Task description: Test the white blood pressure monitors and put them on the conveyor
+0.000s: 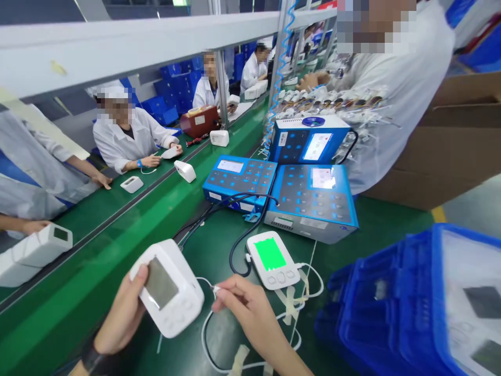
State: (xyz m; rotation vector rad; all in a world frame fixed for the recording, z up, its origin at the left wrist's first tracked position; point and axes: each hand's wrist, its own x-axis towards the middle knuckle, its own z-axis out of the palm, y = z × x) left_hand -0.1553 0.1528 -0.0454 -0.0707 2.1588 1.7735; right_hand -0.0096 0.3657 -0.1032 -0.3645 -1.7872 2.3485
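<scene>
My left hand (123,313) is closed round a white blood pressure monitor (170,308), tilted, its grey screen blank and the thumb at the screen's edge. Just right of it my right hand (248,305) pinches the small white plug (216,290) of a cable. A thin white lead runs between the monitor's side and these fingertips; how it joins there is hard to see. Beyond my right hand lies a second white monitor (273,261) with a bright green screen and cables in its sides. A white cable (205,339) loops below, taped to the green bench.
Blue test boxes (313,201) with black cables (235,245) stand behind. At right a blue crate (391,303) holds more monitors. A green conveyor (156,224) runs along the left, with co-workers in white coats beyond. Another person stands at back right by a cardboard box (442,151).
</scene>
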